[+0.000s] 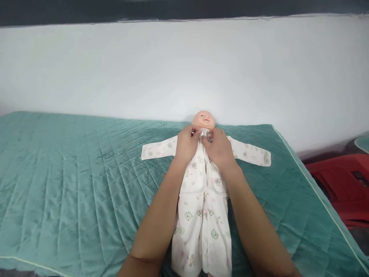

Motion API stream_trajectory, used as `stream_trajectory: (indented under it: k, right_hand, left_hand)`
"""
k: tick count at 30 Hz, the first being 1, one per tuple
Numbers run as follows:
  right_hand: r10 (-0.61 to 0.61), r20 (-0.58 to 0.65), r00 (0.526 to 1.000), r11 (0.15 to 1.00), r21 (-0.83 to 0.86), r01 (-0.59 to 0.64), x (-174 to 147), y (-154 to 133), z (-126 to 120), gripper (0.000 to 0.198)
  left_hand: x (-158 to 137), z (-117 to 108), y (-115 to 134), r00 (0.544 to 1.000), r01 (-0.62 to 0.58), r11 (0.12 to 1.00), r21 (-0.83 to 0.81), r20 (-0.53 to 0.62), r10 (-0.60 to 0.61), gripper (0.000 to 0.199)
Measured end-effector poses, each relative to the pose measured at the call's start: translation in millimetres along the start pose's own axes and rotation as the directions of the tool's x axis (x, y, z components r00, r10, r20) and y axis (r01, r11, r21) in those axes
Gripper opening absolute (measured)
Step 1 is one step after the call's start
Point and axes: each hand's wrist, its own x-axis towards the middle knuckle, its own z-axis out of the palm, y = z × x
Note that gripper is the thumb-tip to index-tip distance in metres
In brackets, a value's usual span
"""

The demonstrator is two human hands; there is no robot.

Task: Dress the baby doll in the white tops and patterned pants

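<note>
A baby doll lies on its back, its head toward the wall. It wears a white printed baby jacket with the sleeves spread out to both sides, and white printed pants. At the collar, my left hand pinches the jacket's front edge between thumb and fingers. Just beside it, my right hand has its fingers closed on the opposite front edge. Below the hands the two front edges run down the middle of the chest. My fingers hide the fastening at the neck.
The doll lies on a green quilted bed cover with pale piping along its edges. Behind the bed stands a white wall with a dark band on top. A red object, perhaps a chair or case, is beyond the bed's right edge.
</note>
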Motion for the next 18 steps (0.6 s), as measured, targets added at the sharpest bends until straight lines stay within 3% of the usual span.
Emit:
stream_trajectory:
  k: [9,12,18]
  right_hand:
    - [0.012,0.036,0.999,0.943,0.331,-0.024,13.7,8.6,-5.5,0.014]
    - [-0.060,0.016,0.998,0.902,0.428,0.047,15.2,9.3,-4.7,0.019]
    - [-0.244,-0.030,0.969,0.876,0.422,0.234,16.3,21.4,0.0,0.023]
  left_hand:
    - [-0.8,-0.7,2.1,1.000,-0.007,1.000,0.031,0.004,0.007,0.008]
    - [0.0,-0.4,-0.1,1.000,-0.006,1.000,0.018,0.004,0.006,0.009]
    - [1.3,-0.3,-3.3,1.000,0.014,1.000,-0.014,0.022,-0.014,0.009]
